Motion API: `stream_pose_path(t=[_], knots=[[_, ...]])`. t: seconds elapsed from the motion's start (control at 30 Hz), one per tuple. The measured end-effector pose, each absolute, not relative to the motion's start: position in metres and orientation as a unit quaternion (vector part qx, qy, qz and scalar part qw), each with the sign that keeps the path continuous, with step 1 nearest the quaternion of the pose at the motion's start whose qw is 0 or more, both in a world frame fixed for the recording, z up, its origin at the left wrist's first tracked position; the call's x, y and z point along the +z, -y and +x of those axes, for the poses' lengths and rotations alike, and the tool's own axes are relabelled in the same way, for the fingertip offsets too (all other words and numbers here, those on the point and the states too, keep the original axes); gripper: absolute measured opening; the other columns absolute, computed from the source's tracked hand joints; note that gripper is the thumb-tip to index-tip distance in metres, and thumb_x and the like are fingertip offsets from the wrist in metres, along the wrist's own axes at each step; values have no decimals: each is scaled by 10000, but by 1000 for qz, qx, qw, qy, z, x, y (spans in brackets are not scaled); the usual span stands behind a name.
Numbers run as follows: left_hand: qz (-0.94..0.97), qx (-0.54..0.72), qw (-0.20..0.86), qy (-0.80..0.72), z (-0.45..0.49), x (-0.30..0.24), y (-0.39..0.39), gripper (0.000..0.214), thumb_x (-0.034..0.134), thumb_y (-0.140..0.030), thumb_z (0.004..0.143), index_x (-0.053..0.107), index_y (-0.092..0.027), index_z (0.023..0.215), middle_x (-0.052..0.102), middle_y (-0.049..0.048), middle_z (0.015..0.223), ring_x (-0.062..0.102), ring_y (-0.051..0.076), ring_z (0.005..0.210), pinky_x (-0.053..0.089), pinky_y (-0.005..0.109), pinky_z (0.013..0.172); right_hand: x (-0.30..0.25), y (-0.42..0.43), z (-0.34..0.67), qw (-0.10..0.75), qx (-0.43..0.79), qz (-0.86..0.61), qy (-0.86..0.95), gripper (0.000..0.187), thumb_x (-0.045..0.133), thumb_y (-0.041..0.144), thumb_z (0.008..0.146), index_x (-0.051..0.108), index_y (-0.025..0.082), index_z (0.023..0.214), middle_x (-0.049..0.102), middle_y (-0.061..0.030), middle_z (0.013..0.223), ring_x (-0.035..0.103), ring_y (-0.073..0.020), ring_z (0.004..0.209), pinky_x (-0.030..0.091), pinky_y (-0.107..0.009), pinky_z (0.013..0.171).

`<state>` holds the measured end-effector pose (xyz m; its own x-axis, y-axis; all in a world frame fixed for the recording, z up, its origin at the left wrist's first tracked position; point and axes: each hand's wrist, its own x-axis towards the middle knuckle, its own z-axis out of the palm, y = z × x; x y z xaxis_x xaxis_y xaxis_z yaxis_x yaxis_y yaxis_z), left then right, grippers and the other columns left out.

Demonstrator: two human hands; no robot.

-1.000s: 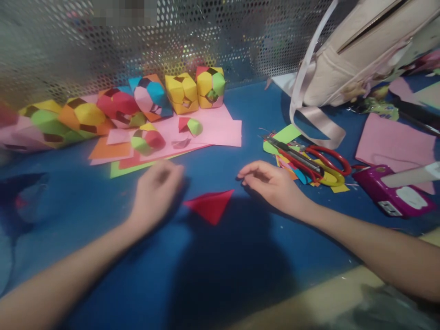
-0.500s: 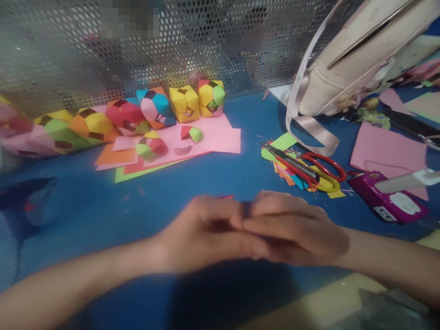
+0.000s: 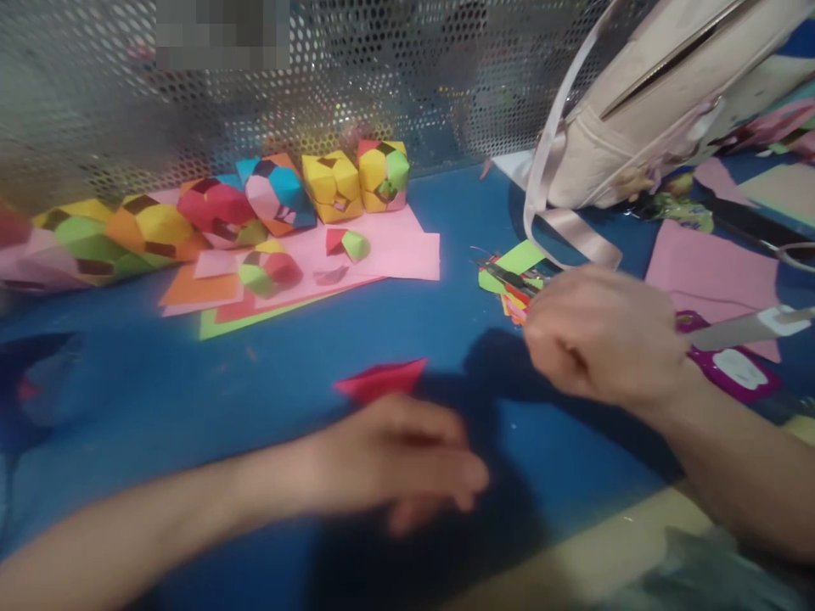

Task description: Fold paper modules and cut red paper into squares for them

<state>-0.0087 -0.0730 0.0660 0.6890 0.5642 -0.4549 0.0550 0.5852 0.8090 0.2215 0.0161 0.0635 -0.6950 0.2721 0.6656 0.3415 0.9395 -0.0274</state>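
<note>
A folded red paper piece [image 3: 380, 378] lies on the blue table top [image 3: 191, 399]. My left hand [image 3: 401, 462] rests flat just in front of it, fingers stretched toward the right and blurred, and part of the paper is hidden under the hand. My right hand [image 3: 602, 335] hovers to the right of the paper with its fingers curled into a loose fist; nothing shows in it. It covers the scissors and cutter that lie among coloured paper scraps [image 3: 509, 276].
Several coloured origami cubes [image 3: 331, 182] stand along the perforated metal screen [image 3: 382, 76], on pink and orange sheets [image 3: 395, 250]. A beige bag [image 3: 662, 102] sits back right. Pink paper [image 3: 719, 271] and a magenta device [image 3: 739, 369] lie at the right.
My hands, joined over the red paper half a second ago, have parted. The right hand rose to the right as a fist; the left slid toward me, which uncovers the red paper.
</note>
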Motion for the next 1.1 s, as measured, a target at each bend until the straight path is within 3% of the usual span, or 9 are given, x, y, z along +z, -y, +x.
stream_pose_path(t=[0.1, 0.17, 0.23, 0.37, 0.5, 0.6, 0.77, 0.93, 1.1], knots=[[527, 278, 642, -482, -30, 77, 62, 328, 621, -479, 809, 577, -177, 689, 436, -66, 468, 386, 51, 384, 290, 168, 371, 57, -40, 227, 390, -151, -249, 874, 287, 526, 145, 897, 500, 231, 624, 557, -16, 551, 526, -134, 532, 386, -316, 541], [600, 350, 483, -533, -46, 84, 50, 204, 615, -386, 820, 589, -192, 762, 504, -53, 538, 451, 65, 441, 359, 175, 423, 49, -47, 224, 361, -127, -304, 872, 133, 524, 148, 892, 591, 199, 789, 661, -78, 740, 613, -171, 674, 451, -314, 603], [639, 387, 392, -537, -60, 87, 40, 239, 632, -321, 790, 588, -224, 1004, 581, -34, 690, 577, 107, 591, 483, 226, 572, 39, -46, 217, 338, -68, -333, 878, 176, 503, 152, 885, 606, 158, 1027, 685, -139, 989, 651, -228, 880, 511, -355, 728], [735, 218, 327, -552, -68, 80, 32, 494, 742, -384, 663, 598, -239, 1113, 644, 38, 1031, 628, 195, 878, 507, 288, 723, 21, -30, 200, 304, 51, -315, 898, 220, 473, 182, 898, 607, 159, 1071, 689, -123, 1040, 647, -249, 986, 519, -422, 866], [779, 120, 277, -550, -54, 56, 32, 114, 569, -285, 784, 632, -192, 801, 624, 6, 766, 554, 147, 679, 413, 251, 619, 12, -13, 187, 261, 173, -326, 892, 191, 509, 279, 906, 619, 183, 1030, 691, -104, 1041, 645, -237, 965, 515, -413, 867], [740, 174, 266, -593, -44, 44, 33, 144, 497, -220, 805, 576, -178, 692, 545, -34, 625, 457, 107, 564, 348, 226, 558, 12, -7, 177, 261, 314, -382, 829, 262, 552, 356, 873, 584, 186, 1069, 681, -95, 1032, 645, -202, 877, 534, -362, 772], [643, 313, 278, -642, -39, 36, 36, 133, 541, -283, 806, 607, -174, 843, 595, -31, 706, 498, 113, 611, 382, 224, 586, 17, -6, 155, 286, 510, -453, 673, 508, 632, 412, 762, 473, 160, 1173, 635, -104, 1047, 612, -158, 779, 521, -336, 709], [552, 379, 400, -625, -42, 21, 35, 119, 579, -285, 770, 573, -181, 826, 586, -38, 709, 494, 100, 598, 392, 215, 574, 15, -11, 142, 318, 552, -416, 649, 400, 561, 197, 732, 483, 165, 1123, 619, -1, 805, 585, -123, 667, 485, -271, 614], [483, 425, 484, -593, -46, 4, 28, 160, 600, -235, 722, 546, -188, 865, 516, -69, 610, 454, 83, 518, 371, 202, 523, 1, -13, 144, 335, 513, -411, 675, 374, 551, 184, 760, 510, 189, 1131, 654, -13, 852, 622, -144, 739, 506, -286, 661]])
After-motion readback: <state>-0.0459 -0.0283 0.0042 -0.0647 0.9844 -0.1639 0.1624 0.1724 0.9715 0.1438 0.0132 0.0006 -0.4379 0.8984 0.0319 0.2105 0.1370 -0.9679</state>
